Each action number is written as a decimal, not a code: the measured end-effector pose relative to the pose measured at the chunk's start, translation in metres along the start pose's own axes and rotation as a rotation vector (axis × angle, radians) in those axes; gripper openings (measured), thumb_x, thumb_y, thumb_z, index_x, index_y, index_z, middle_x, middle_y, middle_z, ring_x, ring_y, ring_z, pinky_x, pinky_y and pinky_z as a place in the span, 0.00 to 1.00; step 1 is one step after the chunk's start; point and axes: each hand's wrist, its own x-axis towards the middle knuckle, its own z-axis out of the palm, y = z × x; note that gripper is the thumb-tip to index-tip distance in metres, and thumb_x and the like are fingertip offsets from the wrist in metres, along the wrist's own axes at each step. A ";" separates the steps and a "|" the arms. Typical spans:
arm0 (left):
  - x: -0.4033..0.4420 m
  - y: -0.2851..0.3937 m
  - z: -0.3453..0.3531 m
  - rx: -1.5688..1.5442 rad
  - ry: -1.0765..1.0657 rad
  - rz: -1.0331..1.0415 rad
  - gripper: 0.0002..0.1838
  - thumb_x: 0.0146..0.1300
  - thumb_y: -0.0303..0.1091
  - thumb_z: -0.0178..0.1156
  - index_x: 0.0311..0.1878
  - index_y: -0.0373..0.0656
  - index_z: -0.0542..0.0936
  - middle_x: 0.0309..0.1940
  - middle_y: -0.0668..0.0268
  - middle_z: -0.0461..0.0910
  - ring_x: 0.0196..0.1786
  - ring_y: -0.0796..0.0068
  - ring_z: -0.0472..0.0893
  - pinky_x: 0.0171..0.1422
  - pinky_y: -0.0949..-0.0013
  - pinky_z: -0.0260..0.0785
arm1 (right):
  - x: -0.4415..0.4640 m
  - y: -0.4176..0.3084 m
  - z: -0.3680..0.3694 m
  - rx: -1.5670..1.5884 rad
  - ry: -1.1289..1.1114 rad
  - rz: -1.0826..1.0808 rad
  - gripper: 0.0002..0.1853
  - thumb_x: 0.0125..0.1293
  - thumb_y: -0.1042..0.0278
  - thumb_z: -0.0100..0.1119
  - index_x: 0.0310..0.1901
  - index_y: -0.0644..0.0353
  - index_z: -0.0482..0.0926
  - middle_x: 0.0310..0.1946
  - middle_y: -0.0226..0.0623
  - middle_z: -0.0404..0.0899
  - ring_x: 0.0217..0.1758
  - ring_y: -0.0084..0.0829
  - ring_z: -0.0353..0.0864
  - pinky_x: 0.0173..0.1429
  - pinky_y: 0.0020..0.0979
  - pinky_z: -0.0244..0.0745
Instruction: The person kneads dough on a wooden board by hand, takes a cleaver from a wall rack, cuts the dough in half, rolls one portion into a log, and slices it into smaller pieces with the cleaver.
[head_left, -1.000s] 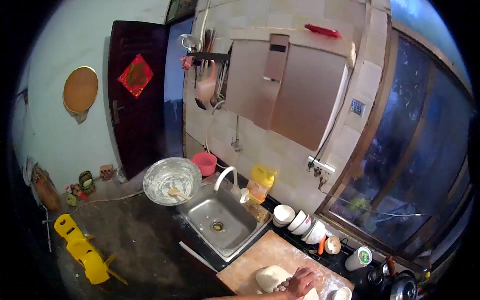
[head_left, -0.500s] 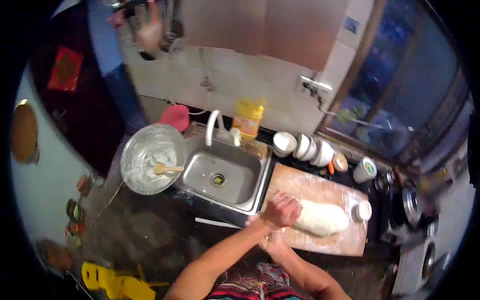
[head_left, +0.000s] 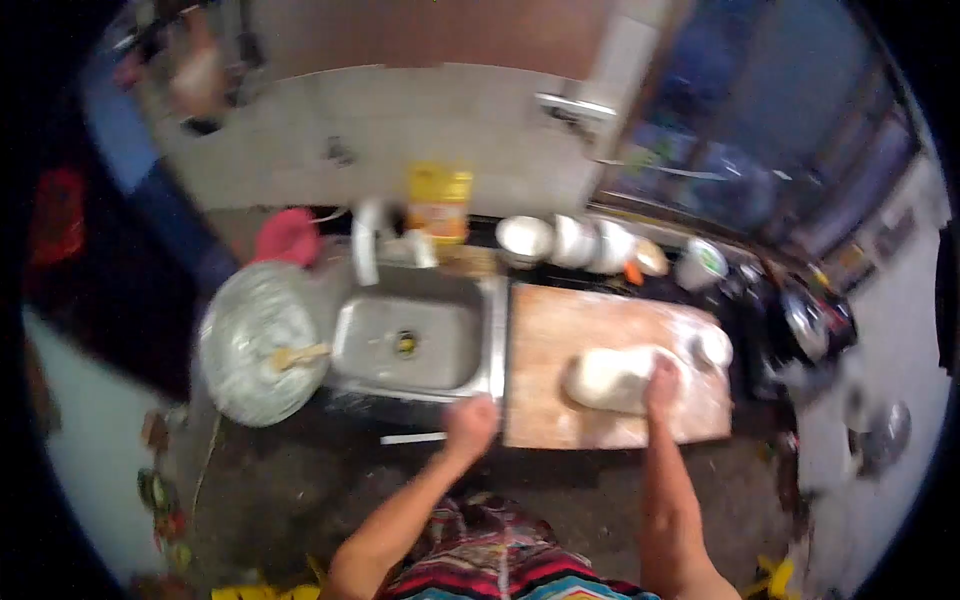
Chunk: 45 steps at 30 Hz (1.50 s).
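Observation:
A pale, oblong loaf of dough (head_left: 610, 380) lies on the floured wooden board (head_left: 550, 330) right of the sink. My right hand (head_left: 661, 388) is on the dough's right part, its fingers bunched against the surface. Over the sink's front edge, apart from the dough, my left hand (head_left: 470, 424) is curled like a fist. Motion blurs that hand, and nothing shows in its fingers. A small white tub (head_left: 713, 347) stands on the board beyond the dough's right end.
The steel sink (head_left: 487, 372) adjoins the board's left side. Left of it sits a large flour-smeared basin (head_left: 225, 375) with a wooden-looking tool (head_left: 300, 355) inside. Behind are a yellow container (head_left: 440, 205), white bowls (head_left: 524, 240) and a lidded tub (head_left: 702, 262).
My hands have separated from being together at the dough's left end. The right hand has moved right onto the dough, the left towards the sink. The camera view has turned.

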 end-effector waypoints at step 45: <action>0.174 -0.133 -0.486 -0.387 0.664 0.001 0.19 0.69 0.36 0.55 0.23 0.35 0.77 0.19 0.66 0.77 0.23 0.74 0.75 0.33 0.69 0.68 | -0.060 -0.997 0.237 0.551 0.062 -1.264 0.16 0.63 0.57 0.60 0.41 0.64 0.84 0.38 0.51 0.85 0.42 0.46 0.85 0.49 0.41 0.77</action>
